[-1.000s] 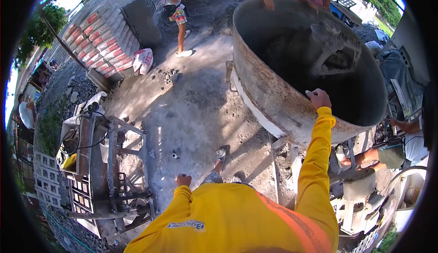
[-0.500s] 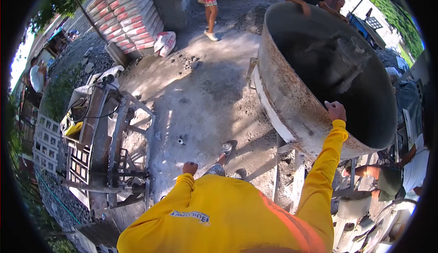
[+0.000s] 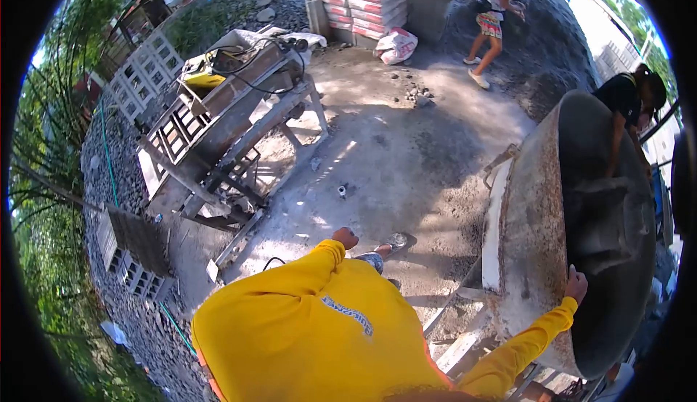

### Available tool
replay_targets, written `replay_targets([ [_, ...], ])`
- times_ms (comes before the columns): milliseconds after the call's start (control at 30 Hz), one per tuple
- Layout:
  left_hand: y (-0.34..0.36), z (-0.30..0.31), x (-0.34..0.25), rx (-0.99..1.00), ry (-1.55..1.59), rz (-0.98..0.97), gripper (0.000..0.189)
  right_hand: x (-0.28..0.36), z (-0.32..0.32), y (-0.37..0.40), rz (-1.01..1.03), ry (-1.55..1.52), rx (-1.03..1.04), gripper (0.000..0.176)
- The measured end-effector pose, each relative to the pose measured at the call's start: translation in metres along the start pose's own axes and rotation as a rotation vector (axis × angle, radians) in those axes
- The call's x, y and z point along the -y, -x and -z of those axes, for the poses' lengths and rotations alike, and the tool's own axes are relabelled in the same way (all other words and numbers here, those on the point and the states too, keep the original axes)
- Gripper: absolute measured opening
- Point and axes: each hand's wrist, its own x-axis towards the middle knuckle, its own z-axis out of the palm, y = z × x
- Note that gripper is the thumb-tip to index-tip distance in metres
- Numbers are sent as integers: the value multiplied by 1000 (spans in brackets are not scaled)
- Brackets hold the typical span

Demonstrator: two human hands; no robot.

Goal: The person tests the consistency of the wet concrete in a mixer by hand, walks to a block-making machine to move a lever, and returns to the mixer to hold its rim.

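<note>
While the right hand [image 3: 576, 284] closes over the drum's rim, the left hand [image 3: 345, 238] hangs free

Out here in the yard, the big round drum [image 3: 528, 235] stands at the wearer's right, its outer wall rough with rust and its dark mouth open toward the far side. The right hand, at the end of a yellow sleeve [image 3: 523, 347], is clamped on the near rim [image 3: 564, 184], fingers bent. The left hand holds nothing that shows; its fingers are drawn together, curled in, above the pale ground near one shoe [image 3: 397, 240].

Inside the drum sits a grey-coated metal piece [image 3: 601, 210], and across from the wearer a person in a dark top [image 3: 619, 96] leans over with an arm reaching in.

Over to the left, a grimy metal frame [image 3: 250, 122] carries looped black cable [image 3: 272, 91] and something yellow [image 3: 203, 80]. Beyond it, pale openwork blocks [image 3: 147, 68] stand by the gravel. Farther off, stacked red-and-white bags [image 3: 376, 1] rise behind a single bulging sack [image 3: 396, 46], with loose stones [image 3: 419, 96] near it, and another person in patterned shorts [image 3: 489, 25] stands beside a dark heap [image 3: 537, 43].
</note>
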Motion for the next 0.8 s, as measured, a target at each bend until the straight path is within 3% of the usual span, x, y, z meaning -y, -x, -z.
replay_targets([
  [800,6,2,3,63,-30,-60,40,-6,-1,-7,22,49,24,50],
])
